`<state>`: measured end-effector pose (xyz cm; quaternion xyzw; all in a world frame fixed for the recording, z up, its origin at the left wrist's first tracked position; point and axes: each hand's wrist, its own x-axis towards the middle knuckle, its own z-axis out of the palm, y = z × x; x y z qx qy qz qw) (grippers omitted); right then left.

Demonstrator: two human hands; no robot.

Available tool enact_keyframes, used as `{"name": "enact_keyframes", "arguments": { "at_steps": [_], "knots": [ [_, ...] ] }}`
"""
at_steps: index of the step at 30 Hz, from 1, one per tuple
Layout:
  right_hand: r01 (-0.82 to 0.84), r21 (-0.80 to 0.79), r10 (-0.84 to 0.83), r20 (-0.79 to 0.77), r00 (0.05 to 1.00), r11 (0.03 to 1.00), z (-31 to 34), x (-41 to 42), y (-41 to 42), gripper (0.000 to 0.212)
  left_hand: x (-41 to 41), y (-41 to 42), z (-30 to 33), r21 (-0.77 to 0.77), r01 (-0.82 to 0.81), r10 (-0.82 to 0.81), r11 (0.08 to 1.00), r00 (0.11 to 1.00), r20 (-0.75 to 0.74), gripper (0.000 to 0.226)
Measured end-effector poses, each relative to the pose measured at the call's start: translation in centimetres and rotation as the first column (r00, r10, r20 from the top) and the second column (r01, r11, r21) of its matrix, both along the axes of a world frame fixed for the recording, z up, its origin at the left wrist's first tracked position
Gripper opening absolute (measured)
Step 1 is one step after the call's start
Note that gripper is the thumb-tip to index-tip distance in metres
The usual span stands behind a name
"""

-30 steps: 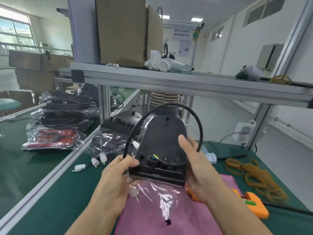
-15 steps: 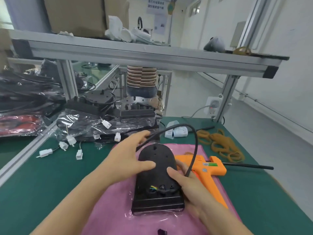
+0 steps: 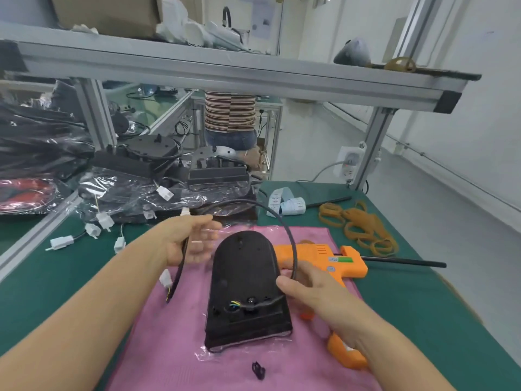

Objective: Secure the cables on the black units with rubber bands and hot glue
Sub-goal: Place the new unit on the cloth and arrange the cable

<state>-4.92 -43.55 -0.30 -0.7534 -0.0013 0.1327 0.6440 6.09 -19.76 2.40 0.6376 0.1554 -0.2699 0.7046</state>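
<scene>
Left hand [image 3: 187,244] grips the free end of the black cable [image 3: 287,232]; right hand [image 3: 310,289] pinches it beside the black unit [image 3: 244,283], which lies flat on the pink cloth [image 3: 169,348] between the hands. Risk: the stiff loop springs loose, or tugging strains the wires at the exit hole (rubber bands [image 3: 358,224] well apart, glue gun [image 3: 318,256] under the right hand).

**Matt plastic, pink cloth, clear film**

The black unit [image 3: 244,280] is matt, smooth-looking plastic, sitting half on a scrap of glossy clear film. Its cable [image 3: 291,244] has a dull black rubbery sheath. Beneath lies a pink cloth [image 3: 304,359] with a soft, slightly fuzzy face. The glue gun [image 3: 318,256] is smooth orange plastic. The rubber bands [image 3: 358,225] look tan and dull. The counter [image 3: 439,306] has a matt green covering; the shelf [image 3: 225,71] frame is brushed grey metal.
</scene>
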Motion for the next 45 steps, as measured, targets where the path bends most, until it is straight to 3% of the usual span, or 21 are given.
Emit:
{"name": "enact_keyframes", "arguments": {
  "at_steps": [3,7,9,11,13,15,17,20,23,25,28,30,33,36,38,41,43,45],
  "knots": [
    [-0.03,0.165,0.044,-0.08,0.996,0.986,-0.4,-0.1,0.9,0.026,-0.2,1.1,-0.8,-0.005,0.03,-0.03,1.0,0.999,-0.011,0.031],
    [-0.026,0.219,0.057,-0.136,0.989,0.975,-1.5,0.3,1.5,0.021,-0.4,2.5,-0.9,-0.062,-0.047,0.047,0.997,0.999,-0.013,0.027],
    [-0.03,0.069,0.034,-0.053,0.998,0.997,-1.7,0.6,1.9,0.017,-0.6,2.5,-1.7,0.043,-0.114,0.108,0.993,0.988,0.113,0.014],
    [0.04,-0.344,0.015,0.155,0.988,0.938,-1.8,1.5,1.9,0.009,-0.8,2.4,-2.4,0.282,-0.199,0.07,0.939,0.91,0.409,0.021],
    [0.123,-0.586,0.054,0.276,0.96,0.801,-1.7,2.5,2.3,0.015,-1.0,2.1,-2.1,0.543,-0.235,-0.167,0.806,0.789,0.591,0.04],
    [0.162,-0.678,0.063,0.295,0.953,0.717,-1.5,3.2,2.9,0.021,-1.2,1.8,-1.5,0.786,-0.295,-0.436,0.544,0.701,0.565,0.068],
    [0.204,-0.752,0.069,0.315,0.947,0.626,-1.4,3.3,3.6,0.026,-1.5,1.4,-0.7,0.846,-0.43,-0.592,0.316,0.607,0.53,0.083],
    [0.265,-0.773,0.086,0.38,0.921,0.576,-1.5,3.2,4.1,0.025,-1.3,0.7,0.1,0.859,-0.483,-0.734,0.171,0.519,0.438,0.079],
    [0.257,-0.785,0.117,0.384,0.916,0.563,-1.7,3.2,4.2,0.025,-0.8,-0.1,0.6,0.926,-0.367,-0.777,0.091,0.556,0.297,0.058],
    [0.243,-0.794,0.138,0.377,0.916,0.558,-1.8,3.4,4.3,0.025,-0.6,-0.4,0.5,0.92,-0.388,-0.794,0.054,0.542,0.275,0.042],
    [0.239,-0.775,0.139,0.386,0.912,0.586,-1.8,3.8,4.6,0.024,-0.5,-0.3,-0.4,0.923,-0.367,-0.801,0.118,0.514,0.307,0.029],
    [0.221,-0.648,0.045,0.367,0.929,0.729,-1.7,4.1,4.5,0.028,-0.7,0.1,-1.0,0.943,-0.301,-0.816,0.142,0.503,0.284,0.033],
    [0.146,-0.376,-0.04,0.275,0.961,0.915,-1.8,3.5,3.7,0.029,-1.0,1.1,-1.6,0.935,-0.349,-0.812,0.062,0.527,0.25,0.031],
    [-0.006,-0.218,0.057,0.228,0.972,0.976,-2.3,2.2,2.8,0.027,-1.1,1.1,-2.4,0.923,-0.384,-0.764,-0.003,0.597,0.246,0.031],
    [-0.14,-0.123,0.162,0.193,0.968,0.982,-2.1,1.3,2.2,0.039,-1.2,0.5,-3.1,0.927,-0.376,-0.743,-0.005,0.622,0.248,0.026],
    [-0.19,-0.124,0.213,0.207,0.955,0.974,-1.7,1.1,1.9,0.046,-1.5,0.0,-3.6,0.933,-0.351,-0.692,0.076,0.655,0.303,0.022],
    [-0.128,-0.153,0.163,0.241,0.957,0.98,-1.5,1.4,2.3,0.037,-1.8,0.0,-3.7,0.933,-0.324,-0.662,0.155,0.667,0.342,0.039],
    [-0.028,-0.279,0.119,0.312,0.943,0.96,-1.3,1.6,3.0,0.027,-2.1,-0.1,-3.5,0.927,-0.328,-0.637,0.181,0.68,0.365,0.044]
  ]
}}
